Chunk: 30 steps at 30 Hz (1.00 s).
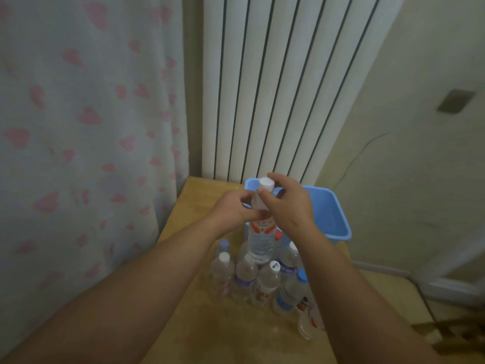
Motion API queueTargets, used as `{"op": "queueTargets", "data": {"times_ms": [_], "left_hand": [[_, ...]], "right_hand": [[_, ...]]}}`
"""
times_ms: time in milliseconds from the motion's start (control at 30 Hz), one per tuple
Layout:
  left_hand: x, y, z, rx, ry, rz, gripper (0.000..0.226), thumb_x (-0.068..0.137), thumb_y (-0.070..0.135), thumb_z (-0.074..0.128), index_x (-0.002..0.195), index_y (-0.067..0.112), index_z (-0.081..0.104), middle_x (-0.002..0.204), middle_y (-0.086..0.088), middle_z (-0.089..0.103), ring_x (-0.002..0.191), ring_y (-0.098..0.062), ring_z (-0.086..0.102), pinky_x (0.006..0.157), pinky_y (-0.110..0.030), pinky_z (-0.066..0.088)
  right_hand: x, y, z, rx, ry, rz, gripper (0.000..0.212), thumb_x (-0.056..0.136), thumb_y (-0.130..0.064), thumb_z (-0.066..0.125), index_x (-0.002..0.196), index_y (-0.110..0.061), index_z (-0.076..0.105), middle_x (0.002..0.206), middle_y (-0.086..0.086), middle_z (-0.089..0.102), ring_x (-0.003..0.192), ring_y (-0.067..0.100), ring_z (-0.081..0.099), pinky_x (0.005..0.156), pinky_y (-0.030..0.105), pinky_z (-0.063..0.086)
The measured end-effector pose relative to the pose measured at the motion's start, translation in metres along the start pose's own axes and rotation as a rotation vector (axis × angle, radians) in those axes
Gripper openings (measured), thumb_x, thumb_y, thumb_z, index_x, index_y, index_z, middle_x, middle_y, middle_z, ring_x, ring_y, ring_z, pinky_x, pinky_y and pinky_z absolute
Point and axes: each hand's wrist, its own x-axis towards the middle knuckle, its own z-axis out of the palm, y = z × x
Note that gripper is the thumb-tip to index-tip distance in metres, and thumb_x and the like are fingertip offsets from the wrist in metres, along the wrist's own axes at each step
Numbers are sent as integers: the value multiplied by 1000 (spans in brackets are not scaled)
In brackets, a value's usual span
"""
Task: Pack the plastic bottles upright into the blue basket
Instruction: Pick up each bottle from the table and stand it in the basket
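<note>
I hold a clear plastic bottle (259, 240) with a white cap and a red-and-white label upright in the air, in front of the blue basket (333, 219). My left hand (233, 208) grips its upper body from the left. My right hand (286, 203) wraps the neck just below the cap from the right. Below it, several clear bottles (246, 277) with white, blue and red caps stand in a cluster on the wooden table (199, 324). The basket's visible inside holds nothing; its left part is hidden by my hands.
One bottle (308, 324) lies on its side at the cluster's right, near my right forearm. A white radiator (275, 88) stands behind the table, a curtain with pink hearts (86, 127) at the left, a beige wall at the right.
</note>
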Motion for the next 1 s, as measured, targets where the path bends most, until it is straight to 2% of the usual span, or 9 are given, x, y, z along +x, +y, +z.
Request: {"op": "queueTargets", "data": {"times_ms": [100, 200, 300, 467, 567, 700, 833, 1000], "left_hand": [[18, 7, 16, 39, 1, 3, 36, 71, 31, 85, 103, 34, 69, 100, 11, 72, 95, -8, 66, 86, -39, 58], [44, 13, 35, 95, -17, -11, 46, 69, 32, 85, 112, 30, 68, 103, 12, 71, 97, -9, 66, 86, -40, 58], [71, 22, 57, 100, -31, -21, 47, 68, 33, 86, 111, 33, 67, 102, 14, 71, 96, -7, 66, 87, -41, 59], [118, 35, 97, 72, -60, -16, 51, 63, 39, 86, 111, 33, 67, 101, 13, 72, 89, -8, 70, 76, -49, 61], [147, 34, 121, 87, -76, -32, 65, 56, 50, 84, 116, 37, 64, 104, 16, 71, 94, -5, 69, 82, -46, 60], [182, 28, 149, 101, -64, -20, 76, 55, 50, 85, 124, 30, 62, 109, 15, 70, 96, -3, 67, 89, -39, 58], [210, 20, 171, 124, -108, -29, 55, 67, 29, 88, 116, 29, 64, 104, 13, 70, 93, -3, 67, 87, -36, 58], [234, -5, 191, 223, -149, -79, 61, 62, 36, 90, 115, 29, 62, 105, 13, 69, 93, -4, 67, 84, -36, 59]], "right_hand": [[11, 16, -13, -18, 18, 11, 42, 85, -41, 62, 125, -27, 59, 114, -9, 63, 86, 10, 56, 75, 24, 41], [26, 36, -30, -20, 24, 53, 43, 86, -41, 63, 127, -28, 58, 107, -9, 61, 84, 10, 54, 73, 25, 39], [47, 58, -48, 10, 46, 62, 40, 85, -40, 64, 123, -28, 61, 103, -9, 61, 82, 10, 52, 72, 26, 40], [88, 95, -77, -5, 64, 61, 42, 84, -34, 66, 125, -26, 61, 114, -6, 63, 85, 11, 52, 74, 24, 38], [109, 120, -89, -16, 58, 77, 43, 85, -32, 66, 126, -25, 61, 118, -4, 63, 90, 11, 52, 76, 22, 37], [132, 156, -98, -11, 63, 94, 41, 84, -34, 66, 124, -27, 61, 115, -4, 64, 97, 15, 57, 77, 23, 40], [155, 193, -99, -26, 57, 116, 40, 80, -37, 67, 119, -30, 62, 111, -6, 66, 94, 16, 58, 76, 27, 46], [163, 230, -91, -13, -6, 149, 36, 80, -33, 69, 115, -27, 65, 104, -6, 67, 93, 12, 60, 77, 27, 48]]}}
